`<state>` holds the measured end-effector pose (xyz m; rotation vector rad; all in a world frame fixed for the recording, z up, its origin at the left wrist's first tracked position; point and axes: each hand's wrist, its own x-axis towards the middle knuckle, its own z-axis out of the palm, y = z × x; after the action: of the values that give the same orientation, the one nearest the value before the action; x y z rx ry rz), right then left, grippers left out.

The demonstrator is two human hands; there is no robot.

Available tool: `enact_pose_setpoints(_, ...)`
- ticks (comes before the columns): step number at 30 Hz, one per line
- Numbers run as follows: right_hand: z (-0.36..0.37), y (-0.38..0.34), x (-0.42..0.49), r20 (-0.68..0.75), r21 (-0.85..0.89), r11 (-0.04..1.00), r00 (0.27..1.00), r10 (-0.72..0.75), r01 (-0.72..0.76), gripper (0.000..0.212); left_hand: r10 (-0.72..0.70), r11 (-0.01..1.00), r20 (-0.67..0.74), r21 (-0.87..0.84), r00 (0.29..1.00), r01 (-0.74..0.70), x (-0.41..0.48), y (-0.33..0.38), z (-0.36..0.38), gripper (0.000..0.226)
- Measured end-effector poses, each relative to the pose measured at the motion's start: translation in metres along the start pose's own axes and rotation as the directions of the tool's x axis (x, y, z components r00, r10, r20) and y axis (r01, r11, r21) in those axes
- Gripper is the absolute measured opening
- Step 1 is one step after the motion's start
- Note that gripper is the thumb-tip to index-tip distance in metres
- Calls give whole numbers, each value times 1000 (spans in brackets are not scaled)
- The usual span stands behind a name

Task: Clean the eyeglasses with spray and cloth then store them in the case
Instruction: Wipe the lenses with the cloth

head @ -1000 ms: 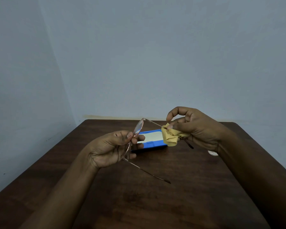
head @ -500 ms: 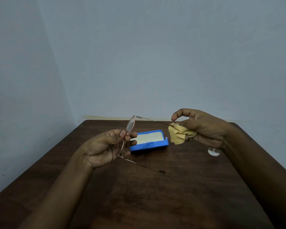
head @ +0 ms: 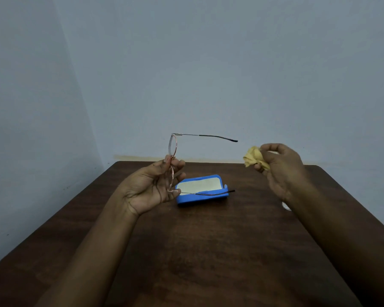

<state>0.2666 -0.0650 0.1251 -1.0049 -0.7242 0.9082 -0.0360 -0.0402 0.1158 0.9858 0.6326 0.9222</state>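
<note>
My left hand (head: 151,187) holds thin rose-gold eyeglasses (head: 173,147) by the bridge, turned on edge with one lens above the other. Both temples stick out to the right, the upper one in front of the wall, the lower one across the case. My right hand (head: 279,171) is raised to the right of the glasses and grips a crumpled yellow cloth (head: 254,158), clear of the frame. An open blue case (head: 201,191) with a pale lining lies on the dark wooden table (head: 208,251) behind my hands. The spray bottle (head: 286,206) is mostly hidden behind my right wrist.
The table stands in a corner, with pale blue walls close along its left and far edges. Bare wood stretches from the case toward me, between my forearms.
My right hand has pulled the cloth off the temple and moved right and up. My left hand has lifted the glasses and turned them more upright.
</note>
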Motion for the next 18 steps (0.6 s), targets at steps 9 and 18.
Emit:
enact_pose_setpoints(9, 25, 31, -48, 496, -332, 692, 742, -451, 642, 18, -72, 993, -134, -101, 988, 59, 37, -27, 30, 18)
enact_pose_setpoints(18, 25, 58, -57, 823, -342, 161, 378, -424, 926, 16, -67, 914, -50, -404, 997, 41, 45, -49, 37, 20)
